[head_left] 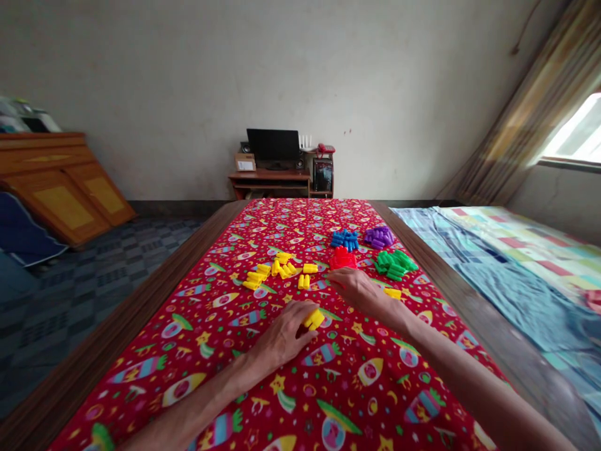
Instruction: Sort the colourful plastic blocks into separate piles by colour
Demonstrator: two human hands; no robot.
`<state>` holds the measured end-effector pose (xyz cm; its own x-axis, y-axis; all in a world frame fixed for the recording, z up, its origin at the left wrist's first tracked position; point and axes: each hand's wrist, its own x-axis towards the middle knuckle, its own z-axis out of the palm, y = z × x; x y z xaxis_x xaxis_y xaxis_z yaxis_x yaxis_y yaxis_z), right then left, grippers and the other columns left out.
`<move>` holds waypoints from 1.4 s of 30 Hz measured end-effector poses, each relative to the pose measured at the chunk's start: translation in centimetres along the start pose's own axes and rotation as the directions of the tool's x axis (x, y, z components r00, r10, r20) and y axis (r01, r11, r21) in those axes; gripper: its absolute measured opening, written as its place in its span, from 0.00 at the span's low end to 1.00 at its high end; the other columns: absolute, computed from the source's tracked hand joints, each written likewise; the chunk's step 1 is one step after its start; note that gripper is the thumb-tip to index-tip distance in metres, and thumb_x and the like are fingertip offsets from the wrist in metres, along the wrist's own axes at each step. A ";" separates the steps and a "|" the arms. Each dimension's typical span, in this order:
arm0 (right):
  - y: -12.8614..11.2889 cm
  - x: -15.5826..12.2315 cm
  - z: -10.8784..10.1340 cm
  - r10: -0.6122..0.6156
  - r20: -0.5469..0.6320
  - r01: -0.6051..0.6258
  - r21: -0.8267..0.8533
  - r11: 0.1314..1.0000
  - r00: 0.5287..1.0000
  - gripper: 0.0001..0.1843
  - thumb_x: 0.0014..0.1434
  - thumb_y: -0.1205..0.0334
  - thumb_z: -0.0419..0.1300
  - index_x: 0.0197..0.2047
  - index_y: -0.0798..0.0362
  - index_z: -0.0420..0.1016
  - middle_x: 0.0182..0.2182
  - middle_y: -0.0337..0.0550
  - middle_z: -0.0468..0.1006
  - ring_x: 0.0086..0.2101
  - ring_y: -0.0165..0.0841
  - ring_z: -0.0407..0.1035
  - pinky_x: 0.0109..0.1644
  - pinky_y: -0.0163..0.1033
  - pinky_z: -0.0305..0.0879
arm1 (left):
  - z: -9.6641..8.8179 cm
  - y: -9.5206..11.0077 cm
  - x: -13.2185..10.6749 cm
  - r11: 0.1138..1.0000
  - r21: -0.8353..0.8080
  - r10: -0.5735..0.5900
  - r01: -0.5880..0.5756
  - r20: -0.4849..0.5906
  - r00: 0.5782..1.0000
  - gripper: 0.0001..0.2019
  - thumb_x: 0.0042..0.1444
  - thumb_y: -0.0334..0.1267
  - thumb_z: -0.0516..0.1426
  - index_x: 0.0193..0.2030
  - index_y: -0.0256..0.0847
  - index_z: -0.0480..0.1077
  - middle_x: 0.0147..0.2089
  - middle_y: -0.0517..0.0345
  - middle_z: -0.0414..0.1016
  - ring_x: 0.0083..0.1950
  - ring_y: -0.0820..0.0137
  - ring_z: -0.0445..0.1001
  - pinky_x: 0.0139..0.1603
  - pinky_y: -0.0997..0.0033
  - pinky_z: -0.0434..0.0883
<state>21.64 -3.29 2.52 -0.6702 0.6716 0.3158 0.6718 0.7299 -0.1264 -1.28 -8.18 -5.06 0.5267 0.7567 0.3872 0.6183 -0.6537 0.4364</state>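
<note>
My left hand (293,329) rests low over the red cloth, thumb and fingers curled around a small group of yellow plastic tube-shaped pieces (314,319). Farther forward and to the right, my right hand (354,287) reaches in front of a red pile of pieces (342,257). Its fingertips point down and to the left, and what lies under them is hidden. Just left of that hand are a single yellow piece (310,268) and a pair of yellow pieces (303,282). A looser yellow group (283,268) spreads farther left. Another yellow piece (392,292) shows beyond my right wrist.
Blue pieces (345,239), purple pieces (379,237) and green pieces (395,264) lie in piles on the right of the patterned cloth (197,338). Dark wooden table edges run along both sides. A bed (498,269) adjoins on the right; a monitor (273,147) stands beyond the far end.
</note>
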 end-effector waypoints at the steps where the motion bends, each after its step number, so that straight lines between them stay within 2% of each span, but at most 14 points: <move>1: -0.2 1.9 0.6 0.000 0.038 0.000 -0.004 1.000 0.999 0.11 0.64 0.74 0.50 0.39 0.58 0.73 0.37 0.49 0.78 0.35 0.31 0.70 0.38 0.34 0.63 | 0.0 -0.1 -0.2 1.000 0.008 0.004 -0.003 -0.005 1.000 0.20 0.60 0.39 0.58 0.59 0.42 0.65 0.55 0.50 0.73 0.58 0.60 0.70 0.60 0.55 0.70; 5: -0.7 7.7 3.3 0.035 0.161 -0.015 -0.128 0.992 0.986 0.12 0.61 0.75 0.51 0.44 0.59 0.73 0.41 0.52 0.77 0.40 0.34 0.70 0.38 0.34 0.64 | -0.1 0.2 -0.4 0.999 0.037 0.028 -0.028 -0.002 1.000 0.20 0.61 0.40 0.57 0.60 0.43 0.65 0.54 0.50 0.74 0.57 0.59 0.71 0.59 0.54 0.71; 9: -0.7 8.4 4.3 0.068 0.212 -0.037 -0.145 0.989 0.975 0.15 0.60 0.78 0.49 0.42 0.59 0.74 0.38 0.51 0.78 0.38 0.34 0.70 0.40 0.35 0.64 | -0.2 0.3 -0.4 0.998 0.049 0.041 -0.041 -0.007 0.999 0.20 0.62 0.40 0.56 0.60 0.43 0.65 0.54 0.49 0.74 0.57 0.58 0.71 0.58 0.55 0.72; 11: -0.7 6.7 3.4 0.060 0.152 -0.050 -0.069 0.996 0.987 0.15 0.60 0.78 0.48 0.40 0.60 0.74 0.35 0.50 0.78 0.34 0.32 0.70 0.38 0.35 0.63 | 0.0 0.1 -0.4 0.998 0.043 0.055 -0.055 -0.011 0.998 0.20 0.62 0.39 0.56 0.61 0.43 0.64 0.55 0.49 0.74 0.57 0.59 0.71 0.58 0.55 0.71; 13: -0.9 4.0 1.9 0.048 0.027 -0.049 0.038 0.998 0.998 0.14 0.62 0.75 0.48 0.41 0.60 0.74 0.34 0.50 0.78 0.32 0.31 0.69 0.37 0.34 0.63 | 0.1 -0.1 -0.5 0.997 0.032 0.073 -0.072 -0.020 0.997 0.20 0.62 0.38 0.55 0.61 0.43 0.63 0.56 0.49 0.73 0.58 0.60 0.70 0.59 0.55 0.71; 15: -0.8 0.8 0.2 0.056 -0.127 -0.037 0.147 0.989 0.990 0.12 0.62 0.72 0.50 0.44 0.58 0.74 0.35 0.49 0.78 0.33 0.30 0.69 0.37 0.34 0.63 | 0.1 -0.1 -0.5 0.997 0.018 0.078 -0.078 -0.022 0.997 0.19 0.62 0.37 0.55 0.60 0.44 0.64 0.56 0.50 0.73 0.58 0.60 0.70 0.60 0.55 0.70; 17: -0.2 -2.3 -1.2 0.116 -0.215 -0.069 0.214 0.974 0.970 0.12 0.62 0.69 0.52 0.46 0.56 0.74 0.35 0.47 0.79 0.31 0.29 0.70 0.35 0.33 0.63 | -0.1 0.0 -0.4 0.998 0.010 0.066 -0.066 -0.013 0.998 0.19 0.61 0.36 0.55 0.59 0.44 0.65 0.56 0.50 0.73 0.58 0.60 0.71 0.59 0.56 0.71; 22: 2.7 -6.8 -1.8 0.363 -0.218 -0.315 0.225 0.922 0.906 0.09 0.60 0.66 0.54 0.37 0.55 0.76 0.28 0.43 0.80 0.25 0.29 0.71 0.29 0.32 0.61 | -0.4 0.4 0.0 0.999 0.033 0.037 -0.037 0.012 0.999 0.19 0.61 0.37 0.56 0.59 0.41 0.66 0.55 0.48 0.74 0.57 0.59 0.72 0.58 0.57 0.72; 25: 3.9 -7.7 -1.2 0.415 -0.222 -0.388 0.156 0.908 0.882 0.09 0.60 0.65 0.55 0.36 0.55 0.77 0.28 0.44 0.80 0.28 0.31 0.73 0.30 0.33 0.63 | -0.2 0.2 0.0 0.998 0.046 0.053 -0.053 -0.003 0.999 0.20 0.61 0.37 0.55 0.60 0.42 0.66 0.56 0.49 0.74 0.57 0.59 0.72 0.60 0.55 0.70; 30: 5.3 -8.8 -0.8 0.353 -0.249 -0.391 -0.124 0.912 0.902 0.11 0.63 0.62 0.54 0.33 0.54 0.75 0.29 0.49 0.79 0.31 0.37 0.72 0.36 0.39 0.65 | 0.1 -0.2 -0.1 0.998 0.046 0.055 -0.053 -0.028 0.998 0.20 0.60 0.36 0.55 0.60 0.44 0.66 0.56 0.50 0.74 0.57 0.60 0.72 0.60 0.56 0.71; 34: 4.9 -8.6 -1.9 0.320 -0.193 -0.349 -0.139 0.927 0.928 0.12 0.64 0.64 0.53 0.33 0.55 0.74 0.30 0.51 0.78 0.35 0.38 0.72 0.40 0.41 0.66 | 0.3 -0.4 -0.2 0.999 0.013 0.042 -0.042 -0.040 0.998 0.20 0.60 0.37 0.55 0.59 0.43 0.67 0.56 0.48 0.74 0.57 0.60 0.72 0.59 0.56 0.71; 38: 0.9 -6.3 -2.7 0.170 -0.166 -0.163 0.057 0.985 0.971 0.12 0.67 0.65 0.49 0.39 0.54 0.75 0.35 0.50 0.78 0.38 0.36 0.72 0.42 0.39 0.66 | 0.2 -0.5 0.0 0.991 -0.117 -0.065 0.059 -0.048 0.997 0.20 0.59 0.43 0.58 0.58 0.43 0.68 0.55 0.48 0.76 0.55 0.58 0.74 0.57 0.55 0.73; 40: -1.7 -4.8 -2.1 0.013 -0.108 0.004 0.154 0.988 0.994 0.12 0.67 0.64 0.50 0.47 0.54 0.73 0.41 0.51 0.78 0.43 0.35 0.71 0.45 0.39 0.67 | -0.1 -0.3 0.1 0.966 -0.219 -0.151 0.141 -0.030 0.988 0.20 0.57 0.44 0.59 0.56 0.43 0.68 0.52 0.49 0.77 0.53 0.59 0.76 0.54 0.55 0.74; 42: -3.9 -3.5 -0.9 -0.129 -0.038 0.134 0.189 0.973 0.991 0.13 0.66 0.65 0.52 0.53 0.54 0.70 0.47 0.51 0.76 0.46 0.35 0.71 0.47 0.39 0.68 | -0.3 -0.1 0.2 0.910 -0.348 -0.228 0.225 0.033 0.973 0.20 0.57 0.43 0.59 0.56 0.44 0.67 0.51 0.51 0.78 0.49 0.61 0.78 0.51 0.58 0.76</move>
<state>21.66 -8.56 2.71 -0.7388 0.5668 0.3647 0.5043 0.8238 -0.2589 -1.48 -7.95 -4.77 0.3906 0.8858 0.2507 0.4780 -0.4279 0.7671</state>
